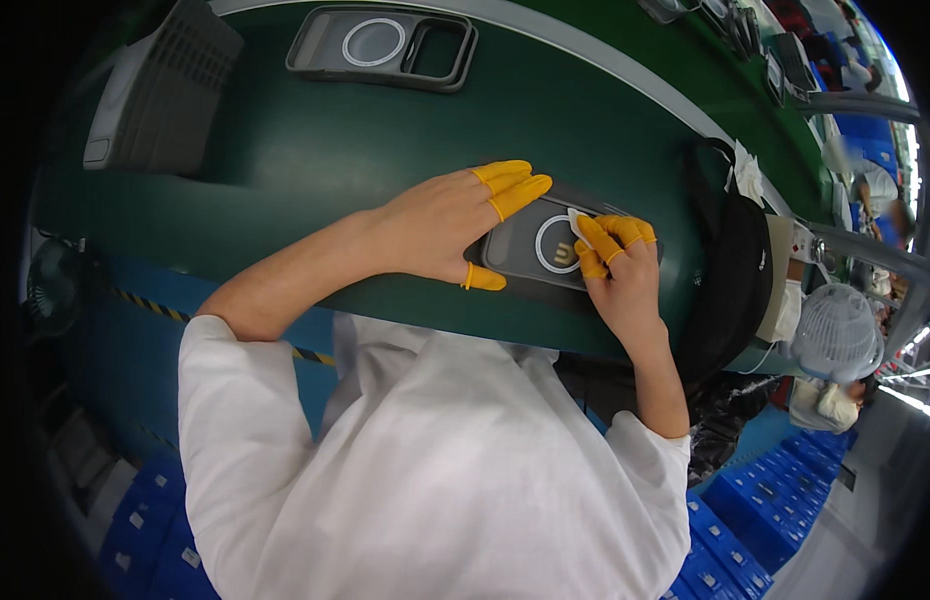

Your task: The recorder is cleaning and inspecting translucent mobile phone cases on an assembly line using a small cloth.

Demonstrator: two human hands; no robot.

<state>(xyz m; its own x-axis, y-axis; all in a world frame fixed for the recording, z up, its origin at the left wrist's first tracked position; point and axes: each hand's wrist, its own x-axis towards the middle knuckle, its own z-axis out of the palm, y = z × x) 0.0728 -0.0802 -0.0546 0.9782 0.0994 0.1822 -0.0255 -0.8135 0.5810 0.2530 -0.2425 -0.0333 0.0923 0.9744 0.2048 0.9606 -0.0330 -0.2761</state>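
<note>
A grey phone case (513, 243) with a white ring and a gold mark in it lies at the table's near edge. My left hand (440, 228), with yellow finger cots on, steadies its left end, fingers along the far edge and thumb at the near edge. In my right hand (623, 270), also wearing yellow finger cots, a small white wipe (576, 222) is pinched against the case beside the ring. The right fingers cover the case's right end. A second grey phone case (325, 42) with a white ring lies at the back of the table.
A stack of grey trays (170, 100) stands at the far left of the green table (315, 130). At the right lie a black bag (730, 280) and a white tissue (747, 172), with a white fan (835, 332) beyond. Blue bins (775, 500) fill the floor behind.
</note>
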